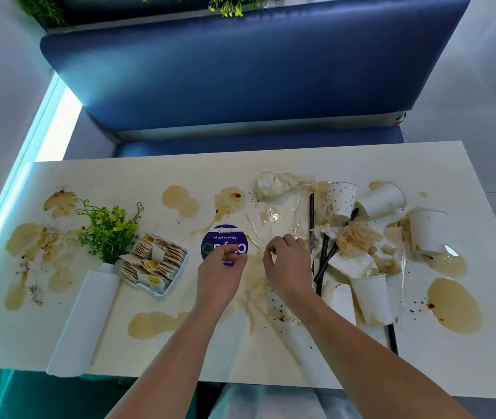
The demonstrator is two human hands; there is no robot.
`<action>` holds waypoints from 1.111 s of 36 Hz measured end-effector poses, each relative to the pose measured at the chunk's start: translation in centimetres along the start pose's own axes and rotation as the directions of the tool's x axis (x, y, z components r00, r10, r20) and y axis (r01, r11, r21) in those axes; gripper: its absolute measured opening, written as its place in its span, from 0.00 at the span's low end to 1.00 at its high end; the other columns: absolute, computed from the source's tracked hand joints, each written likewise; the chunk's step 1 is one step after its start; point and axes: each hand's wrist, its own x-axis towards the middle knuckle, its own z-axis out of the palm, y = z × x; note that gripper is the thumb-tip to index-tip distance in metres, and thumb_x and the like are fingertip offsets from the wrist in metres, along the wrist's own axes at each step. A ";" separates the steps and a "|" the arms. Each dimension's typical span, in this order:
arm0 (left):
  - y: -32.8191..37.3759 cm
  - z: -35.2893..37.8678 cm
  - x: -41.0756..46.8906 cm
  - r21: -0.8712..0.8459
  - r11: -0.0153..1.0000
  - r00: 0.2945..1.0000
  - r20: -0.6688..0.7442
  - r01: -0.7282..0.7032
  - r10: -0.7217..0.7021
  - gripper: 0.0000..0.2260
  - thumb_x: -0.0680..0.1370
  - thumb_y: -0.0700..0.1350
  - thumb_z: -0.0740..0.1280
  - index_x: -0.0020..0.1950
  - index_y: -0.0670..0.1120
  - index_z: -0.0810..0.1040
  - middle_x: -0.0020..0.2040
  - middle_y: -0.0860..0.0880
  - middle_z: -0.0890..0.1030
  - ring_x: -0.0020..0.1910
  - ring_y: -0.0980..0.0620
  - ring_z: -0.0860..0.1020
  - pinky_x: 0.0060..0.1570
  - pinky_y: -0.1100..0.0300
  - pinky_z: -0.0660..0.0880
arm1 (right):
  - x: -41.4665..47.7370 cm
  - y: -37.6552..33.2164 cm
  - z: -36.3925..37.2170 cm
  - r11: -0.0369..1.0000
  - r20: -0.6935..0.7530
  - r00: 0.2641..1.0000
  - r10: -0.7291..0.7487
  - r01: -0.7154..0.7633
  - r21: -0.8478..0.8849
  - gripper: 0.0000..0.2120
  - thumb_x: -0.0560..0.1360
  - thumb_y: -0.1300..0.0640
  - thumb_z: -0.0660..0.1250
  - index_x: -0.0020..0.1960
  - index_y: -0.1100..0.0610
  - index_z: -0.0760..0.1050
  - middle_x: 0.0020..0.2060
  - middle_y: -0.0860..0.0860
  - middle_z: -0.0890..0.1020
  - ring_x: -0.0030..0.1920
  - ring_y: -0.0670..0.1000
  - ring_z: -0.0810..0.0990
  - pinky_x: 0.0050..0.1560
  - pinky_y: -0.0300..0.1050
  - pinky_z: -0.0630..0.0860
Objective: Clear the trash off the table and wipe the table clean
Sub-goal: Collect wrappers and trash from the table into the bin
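Observation:
The white table [156, 173] is covered in brown spills [455, 306]. A clear plastic wrapper [273, 217] lies at the middle. My right hand [289, 264] has its fingers curled onto the wrapper's near edge. My left hand [221, 275] pinches at the wrapper's near left corner, over a purple round sticker [224, 243]. To the right lies a pile of trash: white paper cups [372, 297], a dotted cup [342, 198], black straws [323, 258] and soaked napkins [358, 237]. A crumpled wet tissue [273, 184] sits behind the wrapper.
A white vase with a green and yellow plant [89, 313] stands at the left, next to a white tray of sachets [154, 264]. A blue bench seat [240, 71] runs behind the table. More spills and crumbs [29, 237] mark the left end.

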 end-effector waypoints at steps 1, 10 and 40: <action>0.2 -0.1 0.1 -0.002 1.000 1.000 0.001 -0.001 0.001 0.10 0.80 0.52 0.71 0.61 0.54 0.81 0.48 0.61 0.82 0.46 0.63 0.79 0.42 0.69 0.70 | -0.1 -0.3 -0.2 1.000 -0.009 1.000 0.003 -0.003 0.029 0.01 0.76 0.56 0.69 0.47 0.53 0.79 0.44 0.48 0.79 0.48 0.54 0.75 0.50 0.55 0.75; 1.8 0.1 0.8 -0.078 0.997 1.000 0.017 -0.017 0.019 0.09 0.79 0.53 0.72 0.55 0.52 0.85 0.46 0.61 0.83 0.47 0.66 0.79 0.43 0.68 0.72 | -1.3 -2.5 -1.5 0.970 -0.031 0.999 0.020 -0.011 0.242 0.01 0.78 0.56 0.69 0.49 0.53 0.80 0.44 0.45 0.78 0.48 0.51 0.75 0.52 0.54 0.75; 1.1 -1.0 3.0 -0.160 0.987 0.996 -0.086 -0.011 -0.003 0.05 0.77 0.55 0.74 0.41 0.59 0.85 0.44 0.57 0.86 0.48 0.52 0.84 0.54 0.45 0.82 | 5.3 -1.0 -1.4 0.962 0.138 0.973 0.184 -0.207 0.176 0.14 0.82 0.55 0.64 0.66 0.57 0.75 0.62 0.50 0.74 0.53 0.51 0.79 0.48 0.42 0.70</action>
